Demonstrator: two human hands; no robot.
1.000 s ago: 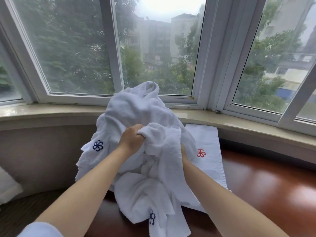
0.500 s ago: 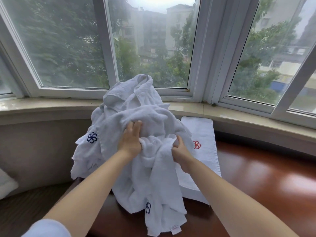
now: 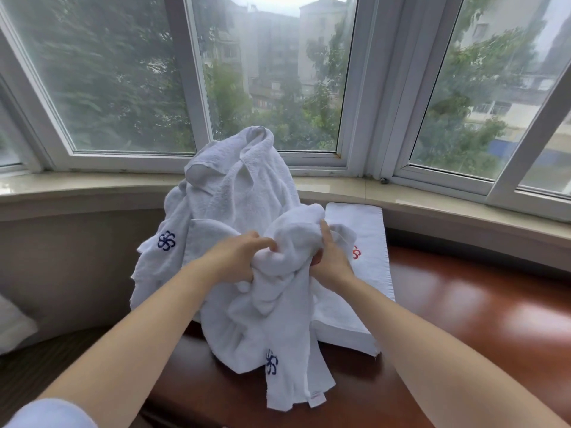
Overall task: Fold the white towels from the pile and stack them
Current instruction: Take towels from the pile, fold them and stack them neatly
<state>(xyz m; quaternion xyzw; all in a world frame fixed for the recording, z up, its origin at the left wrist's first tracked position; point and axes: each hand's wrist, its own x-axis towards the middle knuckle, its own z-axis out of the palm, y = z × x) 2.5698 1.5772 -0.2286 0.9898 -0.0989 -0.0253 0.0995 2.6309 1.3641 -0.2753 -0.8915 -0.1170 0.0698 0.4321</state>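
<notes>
My left hand (image 3: 236,257) has its fingers curled into a bunched towel (image 3: 278,291), clamped on a thick wad of cloth at the top. My right hand (image 3: 329,256) grips the same wad from the other side, thumb up along the fabric, fingers wrapped behind where I cannot see them. The two hands sit close together with the bunch between them.

The towel hangs down from that grip in twisted folds, its lower end trailing onto the wood ledge (image 3: 463,319), a blue logo (image 3: 272,361) showing near the bottom. Behind it rises the pile (image 3: 234,193), heaped against the sill (image 3: 92,186), another blue mark on its left flank. I cannot tell where my towel ends and the pile begins; they touch and may be tangled.

Just right of my right hand lies the folded towel (image 3: 367,242), flat on the ledge, a red logo half hidden by the bunch. That is the stack so far.

I judge this to be the step of pulling one towel free. Next I would need to lift it clear of the heap, then work my hands out to two corners so it hangs flat before any fold. The risk is dragging the pile over onto the stack.
</notes>
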